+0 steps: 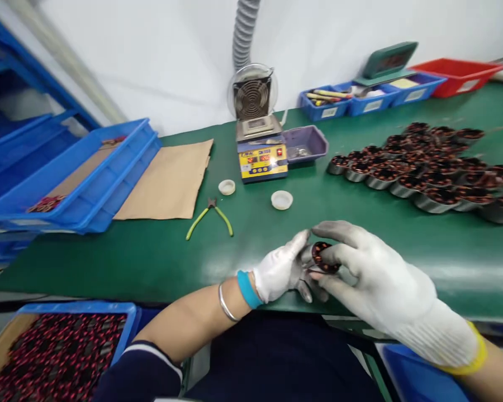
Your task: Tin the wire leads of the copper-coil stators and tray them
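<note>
Near the counter's (159, 262) front edge, both gloved hands meet on one coil (323, 257). Right hand (373, 273) clamps it between thumb and fingers, face turned up, seemingly for a clear view; left hand (283, 271) pinches its near side, steadying it. Beyond the grip lie cutters (209, 218), two caps (281, 199) and rows of coils (427, 167).

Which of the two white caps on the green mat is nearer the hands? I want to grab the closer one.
The right-hand white cap, in front of the purple tray. The other white cap lies farther left, above the green-handled pliers.
</note>
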### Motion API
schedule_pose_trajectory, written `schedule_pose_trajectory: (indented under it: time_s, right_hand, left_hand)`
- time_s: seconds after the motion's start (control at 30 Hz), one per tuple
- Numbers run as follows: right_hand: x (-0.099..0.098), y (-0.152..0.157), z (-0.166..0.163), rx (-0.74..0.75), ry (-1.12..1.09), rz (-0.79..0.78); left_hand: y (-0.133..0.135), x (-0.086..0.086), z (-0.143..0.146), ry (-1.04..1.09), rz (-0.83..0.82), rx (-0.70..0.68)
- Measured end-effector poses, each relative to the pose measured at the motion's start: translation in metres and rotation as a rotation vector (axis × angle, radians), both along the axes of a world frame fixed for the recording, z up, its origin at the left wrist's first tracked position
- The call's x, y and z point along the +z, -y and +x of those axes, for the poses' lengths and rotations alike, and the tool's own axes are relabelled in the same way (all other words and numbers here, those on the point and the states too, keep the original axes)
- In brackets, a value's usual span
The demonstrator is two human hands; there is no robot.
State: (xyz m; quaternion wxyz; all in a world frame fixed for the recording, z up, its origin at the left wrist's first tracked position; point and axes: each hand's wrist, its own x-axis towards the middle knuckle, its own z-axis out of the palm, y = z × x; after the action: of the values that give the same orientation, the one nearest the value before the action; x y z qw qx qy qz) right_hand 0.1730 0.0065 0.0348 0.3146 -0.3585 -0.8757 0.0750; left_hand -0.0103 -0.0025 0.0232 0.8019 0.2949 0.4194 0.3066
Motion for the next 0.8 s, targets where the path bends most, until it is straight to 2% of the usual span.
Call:
schedule_pose_trajectory:
  time_s: [0.07,0.13,0.2,0.3,0.4,0.5,0.57,0.63,0.73,0.77,0.8]
  right_hand:
    - [-0.002,-0.007,-0.014,0.026,-0.094,-0.03]
    - [-0.007,-0.02,-0.014,0.007,-0.27,-0.176]
    - [-0.011,-0.03,-0.006,0.012,-0.426,-0.375]
    - [-0.009,-0.033,0.003,-0.003,-0.495,-0.636]
    - [0.0,-0.029,-0.001,-0.108,-0.494,-0.714]
    - [0.011,-0.028,-0.007,-0.109,-0.435,-0.598]
    - [0.023,-0.027,-0.01,-0.049,-0.325,-0.362]
    - [0.04,-0.024,-0.012,0.039,-0.152,-0.077]
    - [0.068,-0.018,-0.016,0.201,0.076,0.178]
    - [0.075,-0.017,-0.017,0.245,0.124,0.217]
    - [0.08,-0.017,-0.018,0.274,0.158,0.248]
  left_hand:
    - [-0.001,0.0,-0.002,-0.036,-0.053,0.118]
    - [-0.002,0.002,-0.004,-0.063,-0.079,0.247]
    - [-0.003,0.007,-0.005,-0.025,-0.097,0.261]
    - [-0.004,0.012,-0.007,0.008,-0.127,0.249]
    - [-0.002,0.013,-0.007,-0.005,-0.137,0.236]
    - [0.0,0.014,-0.006,0.076,-0.09,0.223]
    - [-0.002,0.017,-0.007,0.187,-0.045,0.227]
    - [-0.007,0.02,-0.01,0.294,0.011,0.372]
    - [-0.018,0.02,-0.017,0.278,0.006,0.764]
    - [-0.021,0.018,-0.019,0.237,-0.035,0.787]
    - [-0.023,0.017,-0.02,0.195,-0.093,0.697]
